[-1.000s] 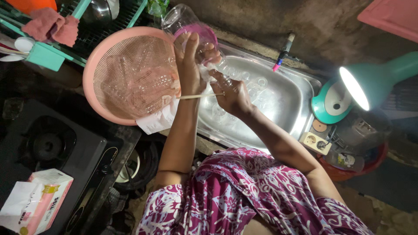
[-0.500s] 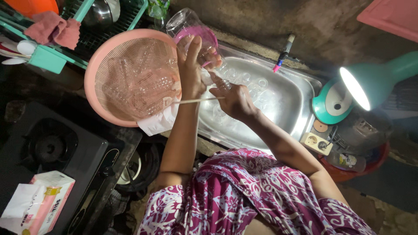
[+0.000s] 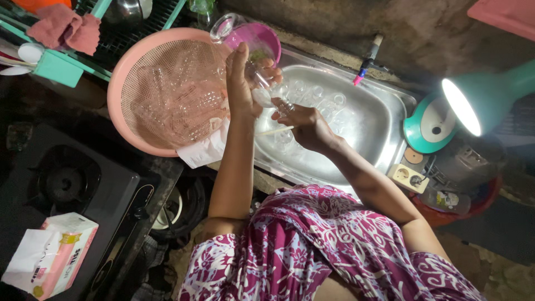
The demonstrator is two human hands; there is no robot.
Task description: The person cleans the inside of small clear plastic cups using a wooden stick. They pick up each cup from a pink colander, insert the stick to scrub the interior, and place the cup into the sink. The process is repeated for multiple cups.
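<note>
I am gripping a small clear glass jar (image 3: 266,89) in my left hand (image 3: 241,83) over the steel sink (image 3: 372,120), my right hand (image 3: 304,124) pinching a thin wooden stick (image 3: 274,131) beside the round pink plastic colander (image 3: 167,92).

The person is wearing a magenta garment (image 3: 312,251) covered in a white swirling floral print, its short sleeves leaving both forearms bare down to the left hand (image 3: 242,83) and right hand (image 3: 306,125).
</note>
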